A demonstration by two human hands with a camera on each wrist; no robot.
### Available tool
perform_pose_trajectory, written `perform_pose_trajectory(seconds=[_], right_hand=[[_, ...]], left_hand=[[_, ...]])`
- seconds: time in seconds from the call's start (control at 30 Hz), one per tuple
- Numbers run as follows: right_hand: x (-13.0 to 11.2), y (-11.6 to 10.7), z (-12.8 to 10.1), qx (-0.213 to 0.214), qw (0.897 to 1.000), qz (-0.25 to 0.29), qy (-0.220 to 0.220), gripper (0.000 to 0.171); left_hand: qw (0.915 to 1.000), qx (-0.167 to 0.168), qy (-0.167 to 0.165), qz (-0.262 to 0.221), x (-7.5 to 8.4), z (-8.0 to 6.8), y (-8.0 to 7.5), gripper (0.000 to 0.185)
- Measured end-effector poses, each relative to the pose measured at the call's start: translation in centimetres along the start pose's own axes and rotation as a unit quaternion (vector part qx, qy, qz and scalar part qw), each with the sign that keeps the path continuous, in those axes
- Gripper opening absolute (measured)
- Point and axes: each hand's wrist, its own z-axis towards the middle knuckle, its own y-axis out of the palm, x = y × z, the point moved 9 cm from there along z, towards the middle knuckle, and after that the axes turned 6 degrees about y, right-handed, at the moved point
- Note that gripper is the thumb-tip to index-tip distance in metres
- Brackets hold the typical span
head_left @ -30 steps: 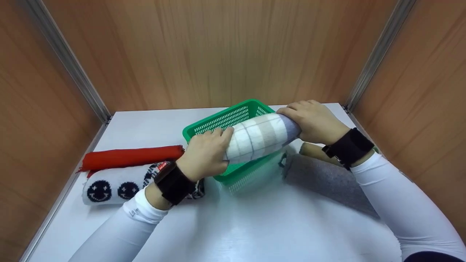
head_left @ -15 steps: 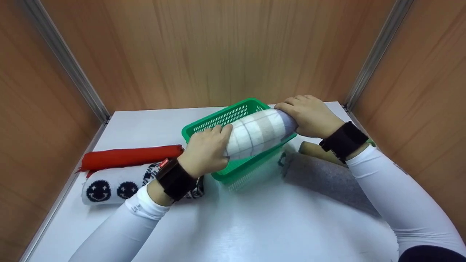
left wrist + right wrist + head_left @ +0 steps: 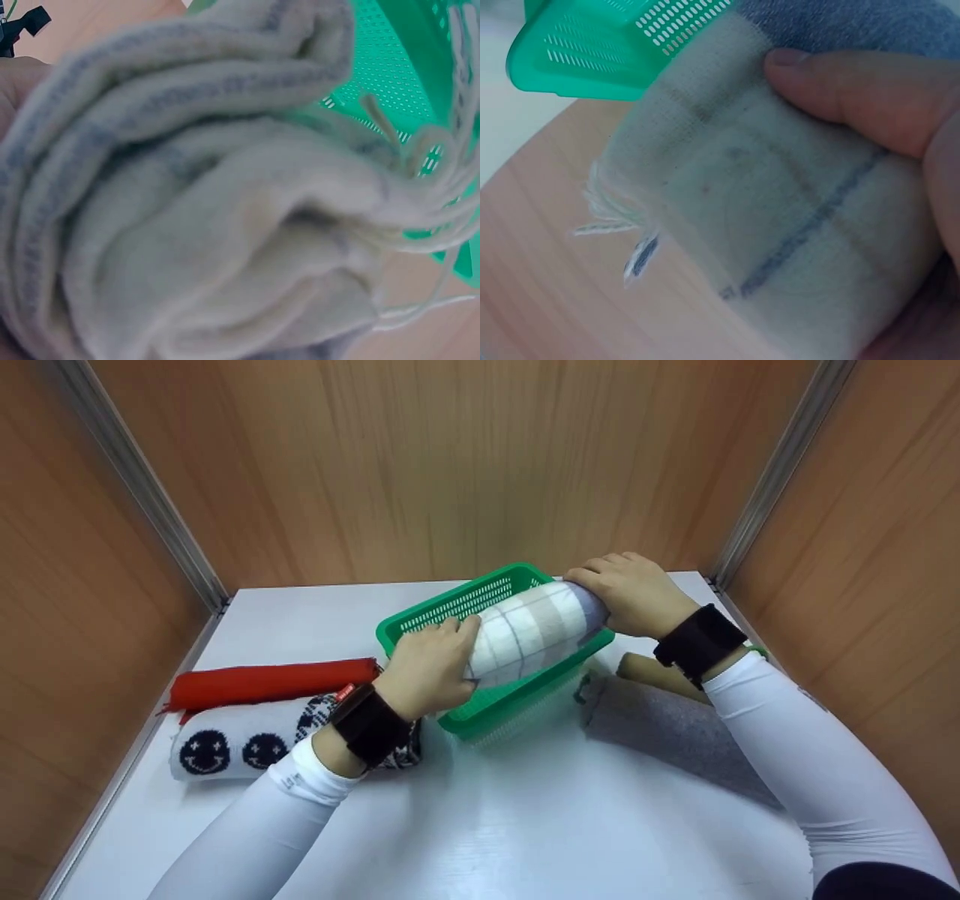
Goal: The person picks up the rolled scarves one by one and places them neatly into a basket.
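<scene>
A checked cloth roll (image 3: 529, 634) is held up between two hands, over a green basket (image 3: 480, 726); whether the basket's rim is touched by it cannot be told. If the roll's middle is taken as the middle of a clock, its 8 o'clock end is gripped by the left hand (image 3: 429, 667) and its 2 o'clock end by the right hand (image 3: 634, 596). The fingers are bent around the ends, and in the right wrist view the thumb is laid flat on the cloth. The roll is soft and fat, with cream and tan squares, thin grey-blue lines and a blue-grey patch at the 2 o'clock end. In the left wrist view, loose folds are seen at its end, and in the right wrist view thin twisted threads (image 3: 641, 257) are seen hanging. The basket is made of shiny plastic, long in shape, with rows of little holes in its sides. Around the basket, a thin red roll (image 3: 274, 684) is seen at 9 o'clock, and a knitted white roll with black smiley faces (image 3: 236, 746) between 8 and 9, partly hidden by the left arm. A fuzzy grey roll (image 3: 667, 727) is seen at 4 o'clock, with a tan roll (image 3: 652, 673) just beside it, at 3 o'clock.
</scene>
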Motion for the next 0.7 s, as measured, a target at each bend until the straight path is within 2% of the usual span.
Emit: perform_pose_trajectory(seconds=[0.4, 0.7], right_hand=[[1.0, 1.3, 0.9, -0.023, 1.0, -0.002, 0.014, 0.07], [1.3, 2.4, 1.6, -0.047, 0.999, 0.009, 0.01, 0.071]], left_hand=[[0.999, -0.026, -0.022, -0.027, -0.6, 0.8, 1.2, 0.068], [0.9985, -0.033, -0.024, -0.035, -1.0, 1.1, 2.0, 0.062]])
